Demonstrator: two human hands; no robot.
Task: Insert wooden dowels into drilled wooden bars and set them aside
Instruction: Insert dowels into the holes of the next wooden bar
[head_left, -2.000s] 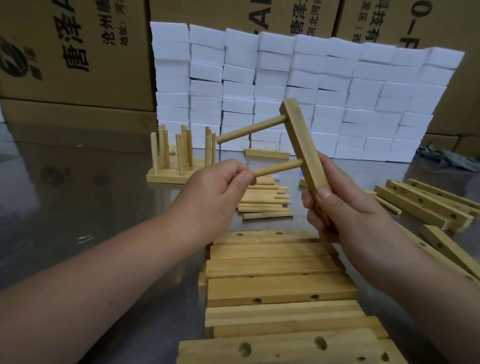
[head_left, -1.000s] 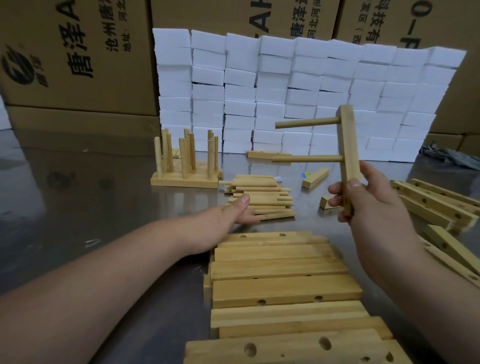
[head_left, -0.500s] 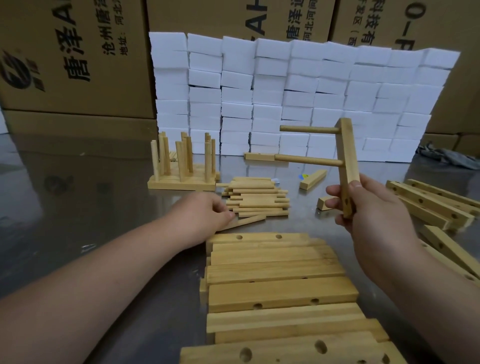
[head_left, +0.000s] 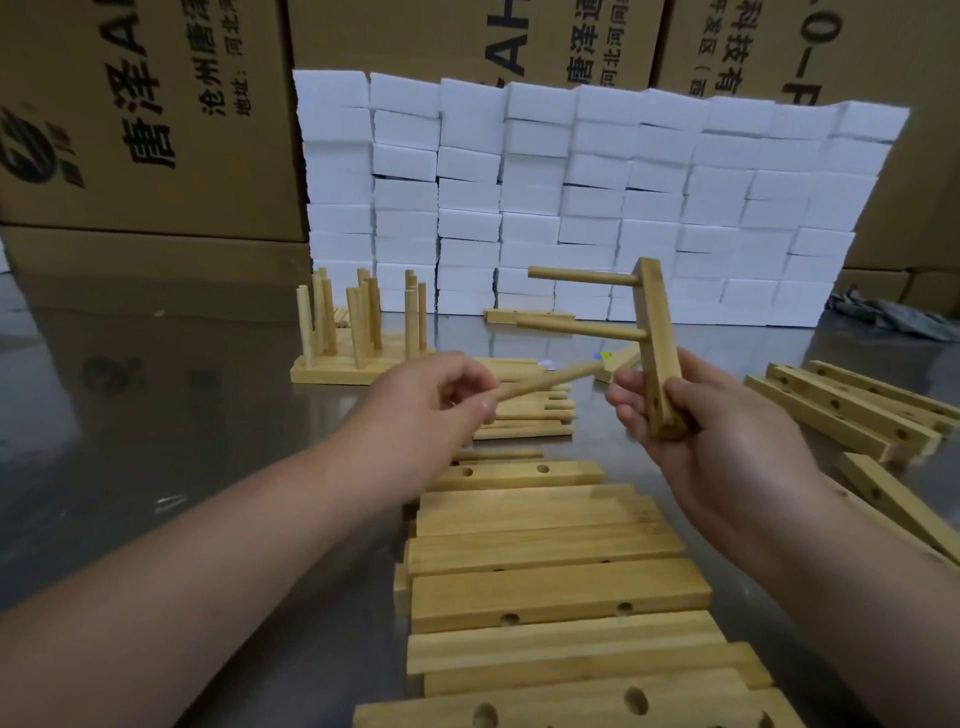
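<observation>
My right hand (head_left: 711, 431) grips the lower end of a drilled wooden bar (head_left: 657, 332), held nearly upright. Two dowels (head_left: 582, 277) stick out of the bar to the left, one above the other, and an empty hole shows near its bottom. My left hand (head_left: 436, 400) pinches a loose dowel (head_left: 545, 382) whose free end points right toward the bar, a short way from it. Behind my left hand lies a pile of loose dowels (head_left: 524, 415). Finished bars with upright dowels (head_left: 358, 332) stand at the back left.
Drilled bars lie in a row in front of me (head_left: 550, 551), and more bars are stacked at the right (head_left: 852, 410). A wall of white foam blocks (head_left: 597, 202) and cardboard boxes (head_left: 145, 119) close off the back of the metal table (head_left: 156, 441).
My left hand reached down to the dowel pile, picked up one dowel and lifted it toward the bar. My right hand kept the bar upright with its two dowels.
</observation>
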